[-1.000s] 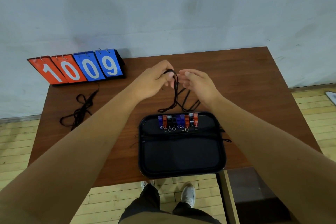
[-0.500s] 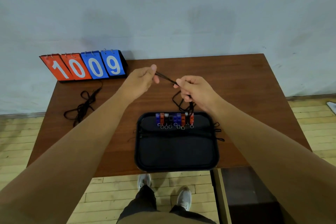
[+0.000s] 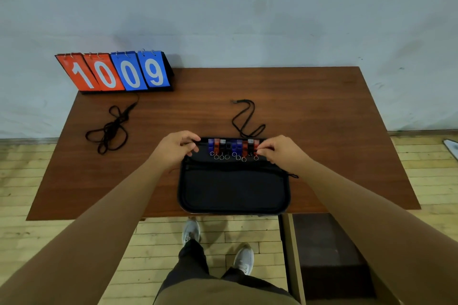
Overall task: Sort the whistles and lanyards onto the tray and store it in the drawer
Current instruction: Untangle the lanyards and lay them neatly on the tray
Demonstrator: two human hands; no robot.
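change: both hands have come down from the lanyard they were stretching above the table; that single lanyard [image 3: 245, 119] now lies loose on the wood just behind the tray
whistles [image 3: 233, 148]: one row, blue, red and black, along the tray's far edge, rings toward the person
tray [image 3: 233, 193]: black, near front edge of table [image 3: 322, 111]; its lower part bare
left hand [image 3: 178, 147]: fingers curled at the row's left end; whether anything is pinched cannot be told
right hand [image 3: 277, 151]: fingertips pinched at the rightmost whistle
lanyard bundle [image 3: 109, 129]: tangled, well left, near scoreboard [image 3: 116, 72]
drawer [image 3: 322, 250]: open below right
reading: whistles look sorted; lanyards still off the tray
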